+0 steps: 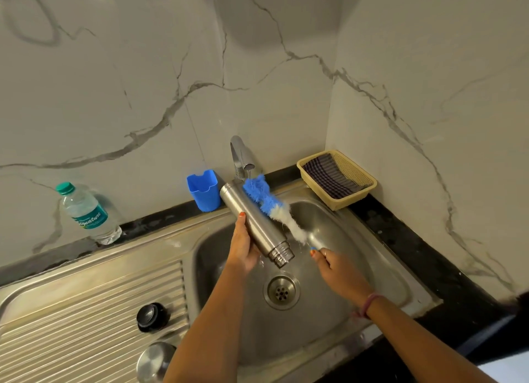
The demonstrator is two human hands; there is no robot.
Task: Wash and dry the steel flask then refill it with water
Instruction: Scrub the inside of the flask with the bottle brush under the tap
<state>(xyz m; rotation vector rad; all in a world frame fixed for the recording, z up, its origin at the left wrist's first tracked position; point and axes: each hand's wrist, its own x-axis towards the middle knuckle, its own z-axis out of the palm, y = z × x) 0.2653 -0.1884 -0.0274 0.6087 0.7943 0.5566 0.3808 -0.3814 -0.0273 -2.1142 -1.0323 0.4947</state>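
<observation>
My left hand grips the steel flask over the sink basin, tilted with its open threaded mouth pointing down toward me. My right hand holds the handle end of a blue-and-white bottle brush. The brush lies along the flask's outer right side. Its blue tip sits under the tap, where a thin stream of water runs. The flask's steel cap and a black inner lid rest on the drainboard.
A blue plastic holder stands behind the flask by the wall. A plastic water bottle stands at the left on the counter. A yellow basket with a striped cloth sits in the back right corner. The drain is below the flask.
</observation>
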